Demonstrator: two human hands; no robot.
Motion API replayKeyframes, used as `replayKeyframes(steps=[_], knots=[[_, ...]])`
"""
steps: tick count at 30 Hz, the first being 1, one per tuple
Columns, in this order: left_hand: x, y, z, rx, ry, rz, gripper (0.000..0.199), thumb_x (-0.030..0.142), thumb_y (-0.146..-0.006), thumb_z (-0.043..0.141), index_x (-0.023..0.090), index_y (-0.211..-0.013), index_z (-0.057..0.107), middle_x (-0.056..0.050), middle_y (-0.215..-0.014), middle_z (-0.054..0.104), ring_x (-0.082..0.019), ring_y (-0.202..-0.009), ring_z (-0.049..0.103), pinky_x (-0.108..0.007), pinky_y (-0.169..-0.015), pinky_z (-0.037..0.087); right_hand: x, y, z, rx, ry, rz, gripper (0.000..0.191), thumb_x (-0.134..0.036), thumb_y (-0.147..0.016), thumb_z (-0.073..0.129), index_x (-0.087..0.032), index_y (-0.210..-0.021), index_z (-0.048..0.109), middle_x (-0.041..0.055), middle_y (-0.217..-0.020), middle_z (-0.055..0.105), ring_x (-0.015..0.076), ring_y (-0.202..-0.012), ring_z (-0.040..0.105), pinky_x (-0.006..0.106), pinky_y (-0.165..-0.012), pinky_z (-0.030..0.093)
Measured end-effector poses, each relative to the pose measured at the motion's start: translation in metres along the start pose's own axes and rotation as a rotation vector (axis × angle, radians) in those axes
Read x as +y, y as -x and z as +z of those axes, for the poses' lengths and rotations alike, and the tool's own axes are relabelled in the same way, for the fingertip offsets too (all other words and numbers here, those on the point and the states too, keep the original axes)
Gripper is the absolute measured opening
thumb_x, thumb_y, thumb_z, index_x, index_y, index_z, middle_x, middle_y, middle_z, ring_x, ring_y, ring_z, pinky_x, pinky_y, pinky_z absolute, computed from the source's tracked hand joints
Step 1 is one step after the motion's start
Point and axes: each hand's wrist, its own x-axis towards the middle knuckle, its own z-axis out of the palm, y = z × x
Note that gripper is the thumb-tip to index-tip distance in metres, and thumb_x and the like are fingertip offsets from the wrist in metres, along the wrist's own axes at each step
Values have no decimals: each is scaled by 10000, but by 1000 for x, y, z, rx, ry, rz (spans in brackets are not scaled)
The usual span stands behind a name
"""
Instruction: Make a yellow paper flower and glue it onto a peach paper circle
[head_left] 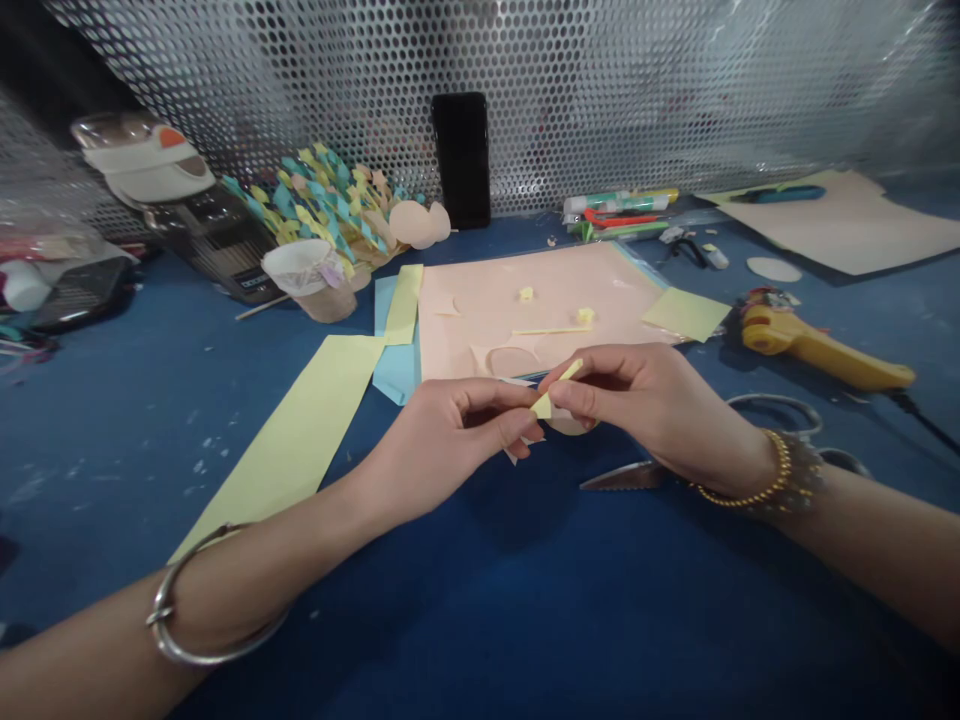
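A small piece of pale yellow paper (543, 405) was pinched between the fingertips of both hands, the left hand (450, 430) curled nearly shut around its lower part and the right hand (626, 395) closed to a light pinch on its upper end. Below the hands, a pink sheet (540, 300) was laid on the blue counter (112, 450), with small yellow scraps (526, 294) and a thin yellow sliver (551, 330) resting on it. A long yellow paper strip (292, 430) and a light blue sheet (390, 350) were placed to its left. Farther off, a dense cluster of teal, yellow and peach paper leaves (322, 210) was seen behind a paper cup (309, 280), and appeared well built up, though uncut yellow paper was left over. Scissors (630, 475) were left beneath the right wrist, with a yellow rotary cutter (825, 350) beyond them
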Motion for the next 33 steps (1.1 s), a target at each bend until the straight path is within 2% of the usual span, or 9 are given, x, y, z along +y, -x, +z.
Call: replayKeyframes(steps=[2,6,9,13,16,20,26,29,33], knots=[[-2,1,1,12,29,6,154,229,-834,598,168,-935,696,-8,-788,715,-105,-668,646,-202,-665,525,1,0,0,21,8,14,196,-346,-806,648,-159,-751,661,-19,-604,554,88,-564,450,237,-524,379],[-4,1,1,17,51,10,145,238,-847,583,156,-884,696,-7,-763,707,-91,-632,628,-191,-640,521,-1,1,-2,51,38,2,131,-304,-780,669,-176,-754,673,-13,-641,602,95,-586,507,231,-542,420],[-3,1,0,34,103,-20,137,206,-832,602,147,-927,681,3,-724,697,-76,-585,615,-177,-608,518,-4,2,-5,10,128,4,89,-276,-768,669,-196,-802,685,4,-712,667,123,-642,591,238,-579,474],[-3,0,-1,27,165,-62,130,196,-805,637,141,-921,660,-1,-719,700,-80,-571,629,-179,-585,527,-8,6,-7,0,385,-132,77,-255,-752,678,-213,-814,694,11,-815,691,143,-712,635,250,-641,506],[-3,0,-1,12,145,-65,105,209,-804,642,146,-885,659,-14,-742,711,-93,-597,647,-189,-594,534,-8,7,-5,44,529,-241,105,-259,-780,656,-199,-851,706,19,-808,682,132,-686,619,247,-617,491],[-4,0,0,20,140,-48,113,209,-814,630,140,-903,646,-25,-761,721,-109,-640,672,-204,-631,542,-6,7,-3,44,617,-294,120,-232,-811,629,-197,-883,719,10,-757,668,116,-654,591,239,-593,458],[-6,0,2,41,184,-27,261,227,-819,634,155,-1062,575,-45,-788,738,-166,-712,709,-241,-637,555,-4,7,-2,103,521,-229,80,-244,-794,646,-218,-810,720,0,-781,686,118,-662,617,242,-582,476],[-5,1,3,64,157,-33,257,227,-779,680,151,-1015,613,-34,-770,738,-159,-714,707,-226,-656,557,-4,7,-2,116,444,-163,71,-253,-777,663,-220,-801,722,1,-778,707,138,-682,648,249,-599,506],[-4,5,5,126,86,14,149,246,-768,690,167,-894,685,-19,-843,739,-137,-738,697,-204,-702,553,-4,5,-3,32,311,-59,96,-289,-784,658,-221,-812,719,5,-780,728,161,-703,672,270,-631,537]])
